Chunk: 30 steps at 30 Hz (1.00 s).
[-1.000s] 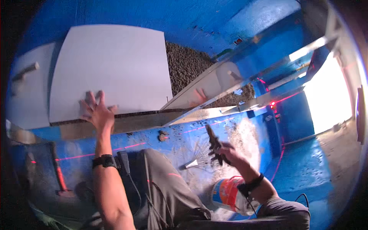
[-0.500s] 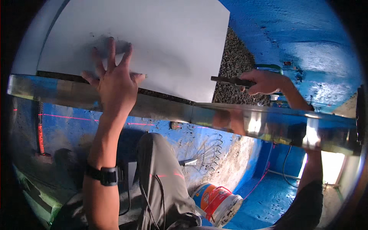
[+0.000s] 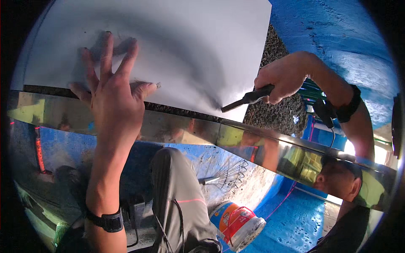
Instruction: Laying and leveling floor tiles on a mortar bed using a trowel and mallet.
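A large white tile [image 3: 190, 46] lies over a dark gritty bed [image 3: 282, 114]. My left hand [image 3: 116, 97] is spread on its near part, fingers apart, palm down and holding nothing. Wrapped in my right hand [image 3: 284, 78] is a short dark rod-like tool [image 3: 244, 101] with a thicker grip; its exact kind does not show. The tool's tip is at the tile's near right corner, over or touching the surface; I cannot tell which. Along the near edge runs a long shiny metal strip [image 3: 181, 128], mirroring its surroundings.
A blue painted wall [image 3: 329, 33] rises at the far right. Below the strip are a wire rake head [image 3: 230, 175] and an orange, blue and red bucket [image 3: 234, 221]. My bent knee [image 3: 173, 181] is near the middle. Red laser lines cross the lower area.
My right hand has come nearer, turning the tool so its tip points down left at the tile's corner. The left hand stays spread on the tile. The view has shifted slightly.
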### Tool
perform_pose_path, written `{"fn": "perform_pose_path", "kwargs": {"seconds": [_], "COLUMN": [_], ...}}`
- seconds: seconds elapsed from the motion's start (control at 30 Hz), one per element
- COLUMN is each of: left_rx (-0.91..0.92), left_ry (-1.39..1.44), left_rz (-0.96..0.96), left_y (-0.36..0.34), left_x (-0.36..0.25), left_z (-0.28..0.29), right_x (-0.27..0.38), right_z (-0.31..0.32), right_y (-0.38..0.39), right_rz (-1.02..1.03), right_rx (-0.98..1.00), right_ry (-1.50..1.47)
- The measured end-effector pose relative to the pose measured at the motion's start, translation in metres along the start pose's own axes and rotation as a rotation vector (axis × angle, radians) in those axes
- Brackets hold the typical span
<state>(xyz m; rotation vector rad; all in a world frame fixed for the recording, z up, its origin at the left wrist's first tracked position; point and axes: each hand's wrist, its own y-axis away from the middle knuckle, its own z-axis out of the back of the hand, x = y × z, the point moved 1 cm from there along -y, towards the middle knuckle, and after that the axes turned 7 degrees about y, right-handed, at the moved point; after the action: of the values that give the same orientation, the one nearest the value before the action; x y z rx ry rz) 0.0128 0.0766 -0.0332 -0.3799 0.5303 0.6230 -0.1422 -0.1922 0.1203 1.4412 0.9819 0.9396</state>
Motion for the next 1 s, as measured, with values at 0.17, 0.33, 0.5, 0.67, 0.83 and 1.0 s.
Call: {"fn": "perform_pose_path", "kwargs": {"seconds": [0.17, 0.33, 0.5, 0.67, 0.83, 1.0], "left_rx": [0.012, 0.035, 0.02, 0.026, 0.035, 0.014], "left_ry": [-0.015, -0.041, -0.062, -0.075, -0.081, -0.095], "left_rz": [-0.008, -0.011, -0.048, -0.022, -0.007, -0.031], "left_y": [0.0, 0.0, -0.001, 0.0, 0.0, 0.001], "left_x": [0.004, 0.007, 0.008, 0.005, 0.003, 0.004], "left_z": [-0.002, -0.003, -0.002, 0.001, 0.003, 0.002], "right_x": [0.009, 0.014, 0.021, 0.031, 0.036, 0.037], "right_z": [0.005, 0.007, 0.01, 0.016, 0.019, 0.016], "right_y": [-0.006, -0.01, -0.009, -0.005, -0.005, -0.005], "right_rz": [0.001, -0.071, -0.089, -0.146, -0.11, -0.105], "right_rx": [0.017, 0.128, 0.103, 0.15, 0.114, 0.098], "right_ry": [0.098, 0.148, 0.191, 0.218, 0.258, 0.228]}}
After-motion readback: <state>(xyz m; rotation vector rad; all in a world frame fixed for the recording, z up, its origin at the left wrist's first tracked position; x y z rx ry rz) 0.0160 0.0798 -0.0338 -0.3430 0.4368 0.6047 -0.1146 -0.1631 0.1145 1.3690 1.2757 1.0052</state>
